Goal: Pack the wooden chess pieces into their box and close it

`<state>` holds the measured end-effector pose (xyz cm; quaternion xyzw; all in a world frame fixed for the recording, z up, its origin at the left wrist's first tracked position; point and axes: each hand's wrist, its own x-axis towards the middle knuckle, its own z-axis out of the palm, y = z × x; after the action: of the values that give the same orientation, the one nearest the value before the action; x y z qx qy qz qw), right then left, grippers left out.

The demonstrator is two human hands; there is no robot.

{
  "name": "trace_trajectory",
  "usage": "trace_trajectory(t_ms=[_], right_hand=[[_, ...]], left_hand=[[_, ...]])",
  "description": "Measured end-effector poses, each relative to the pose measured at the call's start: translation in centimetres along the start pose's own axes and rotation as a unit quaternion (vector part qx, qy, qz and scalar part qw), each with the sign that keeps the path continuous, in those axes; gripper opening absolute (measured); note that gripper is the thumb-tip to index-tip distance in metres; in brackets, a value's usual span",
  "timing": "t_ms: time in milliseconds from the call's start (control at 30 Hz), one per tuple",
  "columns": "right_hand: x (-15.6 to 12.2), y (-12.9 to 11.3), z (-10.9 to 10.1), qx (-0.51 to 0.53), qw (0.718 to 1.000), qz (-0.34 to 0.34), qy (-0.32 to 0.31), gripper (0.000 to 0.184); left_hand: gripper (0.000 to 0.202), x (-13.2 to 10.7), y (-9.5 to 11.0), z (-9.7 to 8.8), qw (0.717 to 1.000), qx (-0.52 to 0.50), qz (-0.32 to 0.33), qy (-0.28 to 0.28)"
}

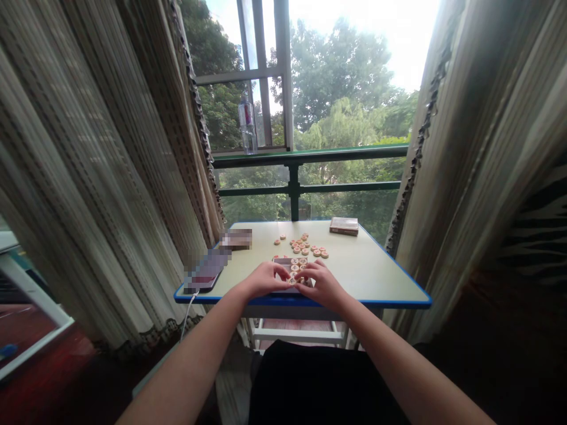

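Note:
An open shallow box (282, 264) lies at the near edge of the table, holding several round Chinese chess pieces (295, 261) set in rows with their characters up. My left hand (266, 278) is at the box's left side, its thumb and fingers curled in to a chess piece (292, 280) at the near end. From the right, my right hand (322, 280) reaches over the box with thumb and forefinger at the same near pieces. The fingers partly hide the box's near end and right side. Beyond the box, loose chess pieces (297, 249) are scattered on the table.
The pale table (376, 277) has a blue edge. At its back right lies a flat box (344, 226). A phone (208, 274) with a white cable (188, 313) and a blurred item (237, 239) lie at the left. A bottle (247, 127) stands by the window railing; curtains hang on both sides.

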<state>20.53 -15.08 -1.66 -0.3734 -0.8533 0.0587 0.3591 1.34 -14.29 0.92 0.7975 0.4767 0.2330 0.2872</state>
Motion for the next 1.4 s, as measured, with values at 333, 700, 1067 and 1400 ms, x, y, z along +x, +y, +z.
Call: trace_trajectory(t_ms=[333,700,1067,1400], right_hand=[[0.1,0.1,0.1,0.002,1.000,0.003,-0.002,0.014],[0.2,0.2,0.2,0.000,1.000,0.010,-0.009,0.013],[0.3,0.2,0.2,0.013,1.000,0.015,-0.014,0.009],[0.2,0.1,0.0,0.001,1.000,-0.011,-0.018,0.010]], left_hand=[[0.035,-0.1,0.6,-0.2,0.999,-0.023,-0.009,-0.040],[0.036,0.5,0.4,0.1,0.997,-0.009,-0.059,-0.047],[0.031,0.9,0.2,0.1,0.996,-0.034,-0.070,-0.048],[0.026,1.3,1.2,0.0,0.994,0.027,-0.084,-0.056]])
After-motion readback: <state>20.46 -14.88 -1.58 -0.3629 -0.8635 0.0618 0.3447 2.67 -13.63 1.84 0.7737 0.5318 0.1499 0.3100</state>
